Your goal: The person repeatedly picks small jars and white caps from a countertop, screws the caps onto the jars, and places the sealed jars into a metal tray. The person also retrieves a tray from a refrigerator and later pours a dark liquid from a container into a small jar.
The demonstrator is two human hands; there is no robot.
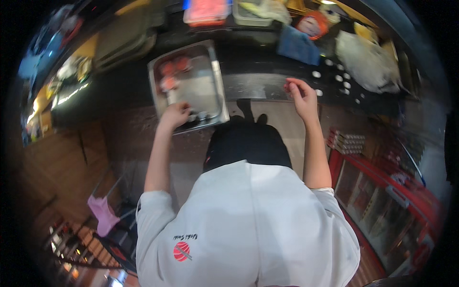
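A rectangular metal tray (202,79) sits on the dark counter to the left, its near end reaching past the counter's front edge. Blurred orange-red pieces (168,76) lie along its left and far side. My left hand (177,115) is at the tray's near left corner with its fingers curled closed; what they hold, if anything, is hidden. Beside those fingers are small dark-and-white round pieces (202,116). Over the counter's front edge to the right, my right hand (303,97) has thumb and fingers drawn together. Something small and reddish seems to be at its fingertips, too blurred to name.
Several small white pieces (339,78) are scattered right of my right hand, near a clear plastic bag (367,62). A blue block-like thing (298,45) and an orange round package (312,25) stand behind. A pink-filled container (206,10) is at the back. A red glass-fronted cabinet (382,205) is low right.
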